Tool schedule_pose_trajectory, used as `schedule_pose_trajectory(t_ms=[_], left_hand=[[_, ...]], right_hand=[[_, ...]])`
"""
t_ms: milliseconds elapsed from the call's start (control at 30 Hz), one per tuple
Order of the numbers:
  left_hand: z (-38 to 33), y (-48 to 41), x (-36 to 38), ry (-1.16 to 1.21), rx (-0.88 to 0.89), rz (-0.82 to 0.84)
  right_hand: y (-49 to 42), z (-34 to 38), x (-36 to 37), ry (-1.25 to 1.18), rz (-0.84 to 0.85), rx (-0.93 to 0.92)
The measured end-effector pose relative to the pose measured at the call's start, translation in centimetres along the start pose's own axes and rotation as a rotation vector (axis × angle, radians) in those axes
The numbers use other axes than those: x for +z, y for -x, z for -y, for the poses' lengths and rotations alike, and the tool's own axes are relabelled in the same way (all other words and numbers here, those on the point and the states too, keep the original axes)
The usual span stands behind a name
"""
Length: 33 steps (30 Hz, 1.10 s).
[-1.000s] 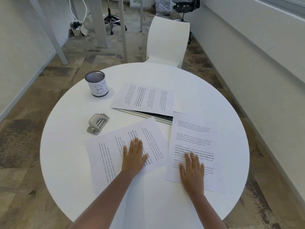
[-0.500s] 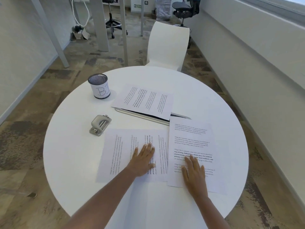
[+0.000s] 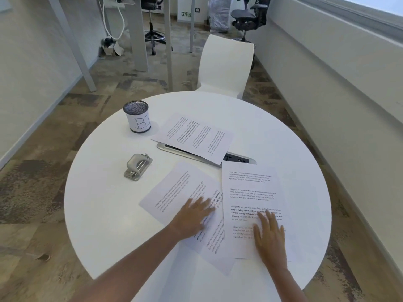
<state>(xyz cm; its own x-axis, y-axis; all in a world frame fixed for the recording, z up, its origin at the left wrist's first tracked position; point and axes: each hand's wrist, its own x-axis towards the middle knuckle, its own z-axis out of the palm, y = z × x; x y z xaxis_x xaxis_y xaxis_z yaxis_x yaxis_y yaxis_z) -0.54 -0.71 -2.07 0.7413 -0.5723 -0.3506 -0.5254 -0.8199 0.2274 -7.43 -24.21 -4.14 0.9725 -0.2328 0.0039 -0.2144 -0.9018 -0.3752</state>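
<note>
Sheet (image 3: 174,188) newly askew, left hand (image 3: 192,216) flat

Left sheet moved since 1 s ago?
Yes. Under the left hand, the left sheet has turned clockwise and slid right, away from the hole punch; its edge now lies under the right sheet.

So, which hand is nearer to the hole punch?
Left. The left hand presses the tilted sheet below-right of the hole punch; the right hand rests farther right on the other sheet.
</note>
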Motion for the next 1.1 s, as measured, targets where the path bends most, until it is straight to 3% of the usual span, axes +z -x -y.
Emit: schedule_pose_trajectory(t_ms=[67,167,300,567,933,1033,1100], left_hand=[[-0.4,1.2,0.7,0.067,-0.234,-0.192],[-1.1,2.6,1.2,0.103,-0.508,-0.447],[0.3,2.9,2.2,0.229,-0.676,-0.169],[3.6,2.1,0.6,0.183,-0.559,-0.009],[5.6,1.5,-0.3,0.12,-0.443,0.065],[6.7,1.8,-0.7,0.156,-0.328,0.042],[7.3,2.1,-0.7,0.134,-0.341,-0.003]], right_hand=[[-0.2,-0.7,-0.4,0.039,-0.055,0.056],[-0.7,-1.8,-1.0,0.07,-0.006,0.201],[-1.3,-2.6,-1.1,0.055,0.141,0.316],[-1.0,-1.3,-1.0,0.079,0.238,0.277],[0.5,-0.7,-1.2,0.051,0.265,0.229],[0.2,-0.5,-1.8,-0.073,0.167,0.324],[-0.2,-0.5,-2.2,-0.106,0.128,0.407]])
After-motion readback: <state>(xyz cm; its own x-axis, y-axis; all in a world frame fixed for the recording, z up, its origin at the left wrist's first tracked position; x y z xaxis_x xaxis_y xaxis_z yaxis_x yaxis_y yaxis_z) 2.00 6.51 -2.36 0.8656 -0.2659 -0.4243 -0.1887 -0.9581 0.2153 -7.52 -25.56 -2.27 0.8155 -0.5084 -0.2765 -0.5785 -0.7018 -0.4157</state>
